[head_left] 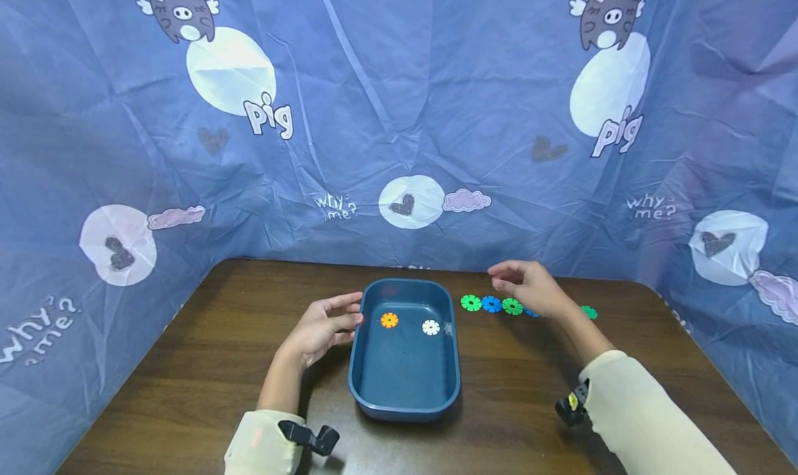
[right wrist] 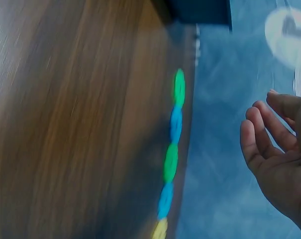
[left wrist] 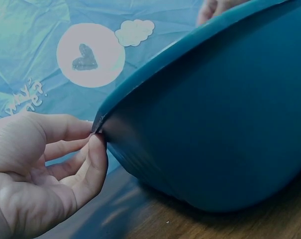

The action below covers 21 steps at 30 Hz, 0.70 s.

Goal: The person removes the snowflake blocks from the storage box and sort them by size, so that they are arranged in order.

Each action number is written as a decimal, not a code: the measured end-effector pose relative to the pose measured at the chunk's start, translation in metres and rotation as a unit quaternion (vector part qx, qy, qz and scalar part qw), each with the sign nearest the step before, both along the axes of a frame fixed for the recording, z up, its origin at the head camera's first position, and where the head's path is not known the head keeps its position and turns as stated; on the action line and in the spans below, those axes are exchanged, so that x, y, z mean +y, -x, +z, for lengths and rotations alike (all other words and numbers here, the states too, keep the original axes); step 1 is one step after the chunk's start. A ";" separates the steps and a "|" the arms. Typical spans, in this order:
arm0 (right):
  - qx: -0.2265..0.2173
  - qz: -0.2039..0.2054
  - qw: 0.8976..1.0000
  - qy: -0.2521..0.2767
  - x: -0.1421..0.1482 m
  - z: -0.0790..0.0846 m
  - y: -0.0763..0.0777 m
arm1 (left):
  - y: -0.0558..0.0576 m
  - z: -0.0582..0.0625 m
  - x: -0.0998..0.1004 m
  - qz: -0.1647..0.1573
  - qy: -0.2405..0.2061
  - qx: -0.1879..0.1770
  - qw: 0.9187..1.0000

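Note:
A dark blue rectangular plastic bin (head_left: 405, 392) stands on the table, with an orange notched disc (head_left: 389, 320) and a white notched disc (head_left: 431, 327) lying inside. My left hand (head_left: 324, 326) pinches the bin's left rim between thumb and fingers; the left wrist view shows the left hand (left wrist: 50, 169) at that rim. Right of the bin runs a row of flat notched discs, among them a green disc (head_left: 470, 302), a blue disc (head_left: 491, 304) and another green disc (head_left: 512, 306). Above this row hovers my right hand (head_left: 530, 288), fingers loosely bent and holding nothing. It hides part of the row.
At the row's right end lies a green disc (head_left: 589, 312). A yellow disc (right wrist: 160, 229) shows in the right wrist view. The brown wooden table (head_left: 249, 323) ends at a blue printed cloth (head_left: 399, 115) hanging behind and at both sides.

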State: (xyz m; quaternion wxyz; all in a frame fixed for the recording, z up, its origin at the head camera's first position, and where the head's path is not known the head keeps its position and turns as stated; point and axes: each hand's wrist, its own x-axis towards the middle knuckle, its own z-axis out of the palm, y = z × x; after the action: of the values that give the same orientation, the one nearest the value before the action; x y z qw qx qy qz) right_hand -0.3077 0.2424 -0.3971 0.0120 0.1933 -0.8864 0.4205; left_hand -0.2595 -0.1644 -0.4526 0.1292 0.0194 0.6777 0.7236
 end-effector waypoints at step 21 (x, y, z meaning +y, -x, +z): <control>0.042 0.158 0.978 -0.127 -0.133 0.004 -0.017 | -0.001 0.002 0.000 -0.004 0.006 0.001 1.000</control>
State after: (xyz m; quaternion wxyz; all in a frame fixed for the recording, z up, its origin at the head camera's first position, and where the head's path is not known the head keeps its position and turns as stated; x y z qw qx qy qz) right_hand -0.2911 0.1095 -0.3927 -0.0422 0.3484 -0.8894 0.2927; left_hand -0.2584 -0.1640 -0.4503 0.1321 0.0221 0.6817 0.7193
